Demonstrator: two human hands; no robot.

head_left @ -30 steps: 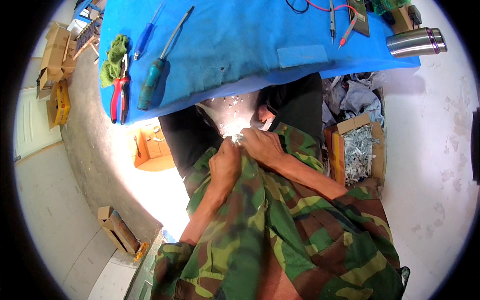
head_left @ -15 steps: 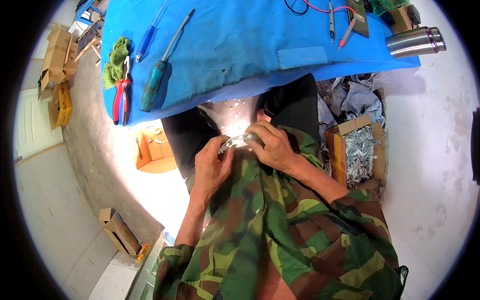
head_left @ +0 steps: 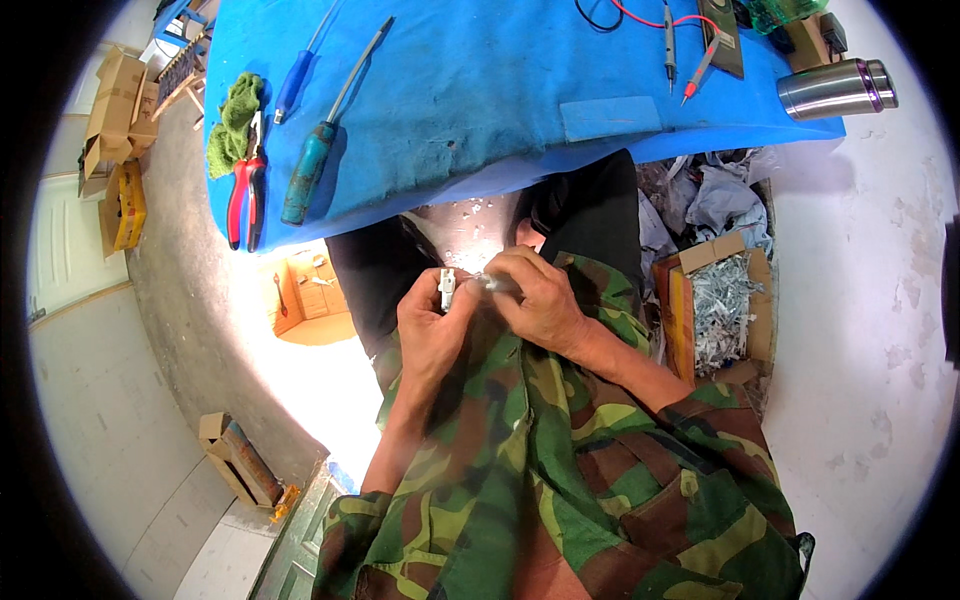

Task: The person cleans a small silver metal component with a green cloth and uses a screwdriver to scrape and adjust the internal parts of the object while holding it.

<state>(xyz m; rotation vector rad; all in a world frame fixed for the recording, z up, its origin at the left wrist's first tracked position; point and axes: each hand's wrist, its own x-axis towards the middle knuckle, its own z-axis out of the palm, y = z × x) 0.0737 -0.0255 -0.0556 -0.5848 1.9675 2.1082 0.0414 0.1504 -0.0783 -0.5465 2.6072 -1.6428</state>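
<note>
Above my lap, both hands are close together. My left hand pinches a small white plastic part between thumb and fingers; it stands upright and has notches along it. A pale grey, partly see-through piece is gripped in the closed fingertips of my right hand. Its outline is smeared and half hidden by the fingers. The left thumb tip comes close to this piece; whether the two parts are joined, I cannot tell.
On the blue-covered table lie red-handled pliers, a green cloth, two screwdrivers, test probes and a steel flask. Right of my legs is a carton of pale scraps; another open carton stands left.
The white part in my left hand has turned from slanting toward the right hand to upright. My hands remain close together, and the right fingers have shifted slightly left.
</note>
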